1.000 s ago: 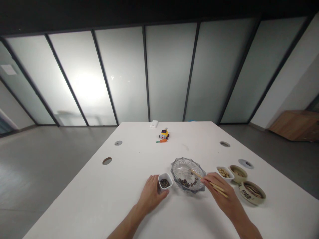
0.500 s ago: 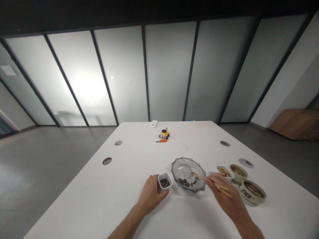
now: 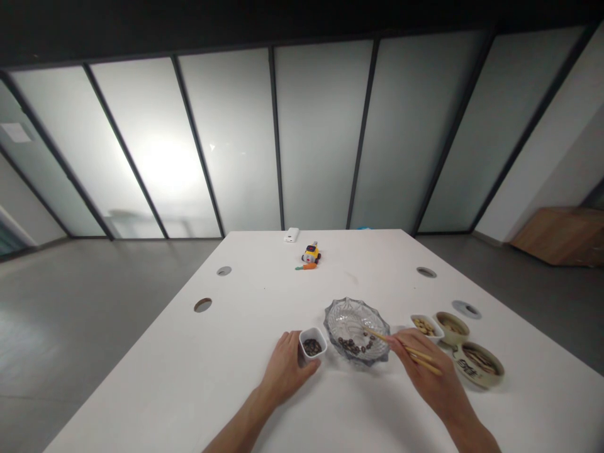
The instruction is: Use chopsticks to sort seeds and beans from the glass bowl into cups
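Note:
My left hand (image 3: pixel 285 368) is closed around the side of a small square white cup (image 3: pixel 324 345) that stands on the table and has dark beans (image 3: pixel 311 346) in it. To its right sits a clear glass bowl (image 3: pixel 334 313) with a scalloped rim. Several dark brown beans (image 3: pixel 348 345) lie along the near side of that bowl. A pair of wooden chopsticks (image 3: pixel 377 335) is gripped in my right hand (image 3: pixel 427 368), their tips down inside the glass bowl near a few beans. I cannot make out a bean between the tips.
Right of the bowl stand a white dish (image 3: pixel 440 337) of pale nuts and two beige pots, one behind (image 3: pixel 465 338) and one nearer (image 3: pixel 476 375). Farther off on the white table (image 3: pixel 226 340) lie a toy carrot (image 3: pixel 307 267), a yellow toy car (image 3: pixel 311 253) and a white box (image 3: pixel 291 235).
Both hands keep nearly the same place. The chopsticks have shifted only slightly, and a dark bean now shows just below their tips in the glass bowl.

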{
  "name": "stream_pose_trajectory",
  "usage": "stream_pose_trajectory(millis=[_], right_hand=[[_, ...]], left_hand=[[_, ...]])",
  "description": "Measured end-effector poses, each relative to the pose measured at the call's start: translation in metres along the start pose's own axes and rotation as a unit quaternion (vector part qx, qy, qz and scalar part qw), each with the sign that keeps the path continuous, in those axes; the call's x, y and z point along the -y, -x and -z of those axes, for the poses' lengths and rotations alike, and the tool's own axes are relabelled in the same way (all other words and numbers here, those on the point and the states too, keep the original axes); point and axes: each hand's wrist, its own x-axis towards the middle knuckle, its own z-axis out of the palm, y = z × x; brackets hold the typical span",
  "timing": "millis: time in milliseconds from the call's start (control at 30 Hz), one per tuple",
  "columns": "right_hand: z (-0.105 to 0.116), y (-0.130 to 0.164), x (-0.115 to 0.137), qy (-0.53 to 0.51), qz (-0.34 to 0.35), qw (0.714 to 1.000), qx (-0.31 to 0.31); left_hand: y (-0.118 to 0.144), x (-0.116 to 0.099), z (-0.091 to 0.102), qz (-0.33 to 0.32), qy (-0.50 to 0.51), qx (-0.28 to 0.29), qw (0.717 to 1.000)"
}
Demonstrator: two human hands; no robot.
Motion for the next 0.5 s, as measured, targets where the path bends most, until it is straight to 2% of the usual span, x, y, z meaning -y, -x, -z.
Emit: stream_pose_trajectory(millis=[333,500], right_hand=[[0.0039,0.0016,-0.0031,0.070,0.002,0.997,-0.030],[0.0038,0.0017,-0.0030,0.057,-0.005,0.998,-0.008]], left_hand=[[-0.0007,0.0029,-0.0017,-0.007,-0.003,-0.003,1.000],[-0.0006,0.0020,-0.0009,0.000,-0.007,0.006,1.000]])
